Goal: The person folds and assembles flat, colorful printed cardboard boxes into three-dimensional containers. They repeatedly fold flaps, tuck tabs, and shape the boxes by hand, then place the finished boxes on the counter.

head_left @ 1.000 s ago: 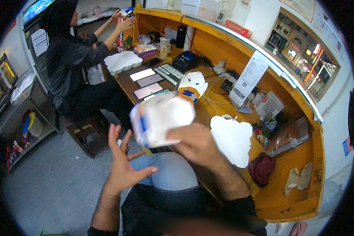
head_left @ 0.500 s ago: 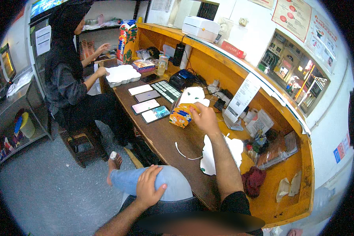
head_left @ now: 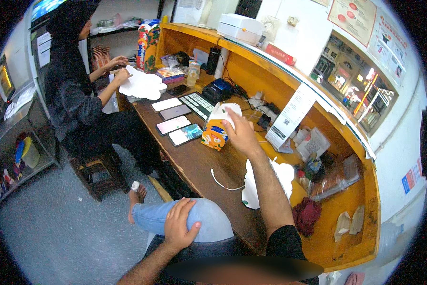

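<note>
A small orange, blue and white patterned carton (head_left: 215,136) stands on the brown tabletop, its white flap (head_left: 225,110) raised at the top. My right hand (head_left: 242,134) reaches over it, thumb and fingers on the flap and upper edge. The far side of the carton is hidden. Flat, white cut-out cardboard (head_left: 258,186) lies partly beneath my right forearm. My left hand (head_left: 179,224) rests on my denim-covered knee with its fingers spread and holds nothing. Just left of the carton lie several phones (head_left: 185,134) and a keypad with white keys (head_left: 198,104).
At the left a seated co-worker handles white cardboard (head_left: 140,85) at the table's far end. Tall patterned cartons (head_left: 148,47) stand behind. A white cable (head_left: 225,186) curls near the table edge. A dark red cloth (head_left: 306,216) and a propped paper sheet (head_left: 291,115) are at the right.
My right hand has shifted up on the carton, and the white flap now stands over its top. The co-worker's white cardboard has tilted up. My left hand stays on the knee.
</note>
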### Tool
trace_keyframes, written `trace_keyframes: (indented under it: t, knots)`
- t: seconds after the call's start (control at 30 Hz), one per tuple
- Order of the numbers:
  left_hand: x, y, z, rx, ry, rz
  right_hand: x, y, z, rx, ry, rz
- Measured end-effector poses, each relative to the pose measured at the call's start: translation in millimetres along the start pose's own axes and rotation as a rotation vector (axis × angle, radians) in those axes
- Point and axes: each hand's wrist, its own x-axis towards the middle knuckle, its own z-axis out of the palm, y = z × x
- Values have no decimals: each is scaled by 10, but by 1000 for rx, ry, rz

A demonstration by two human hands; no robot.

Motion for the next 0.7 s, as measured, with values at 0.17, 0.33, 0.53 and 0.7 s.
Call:
trace_keyframes:
  t: [0.17, 0.33, 0.53, 0.7]
  knots:
    - [-1, -2, -61, -50, 35, -3, -348, 29, -501, 163, 288, 33]
    - [-65, 511, -753, -262, 386, 387, -1203, 648, -773, 242, 127, 509]
    - [305, 1477, -1331, -591, 428, 721, -2277, 1449, -636, -418, -170, 906]
    - [493, 1863, -1307, -713, 372, 757, -2104, 1337, -669, -394, -198, 1024]
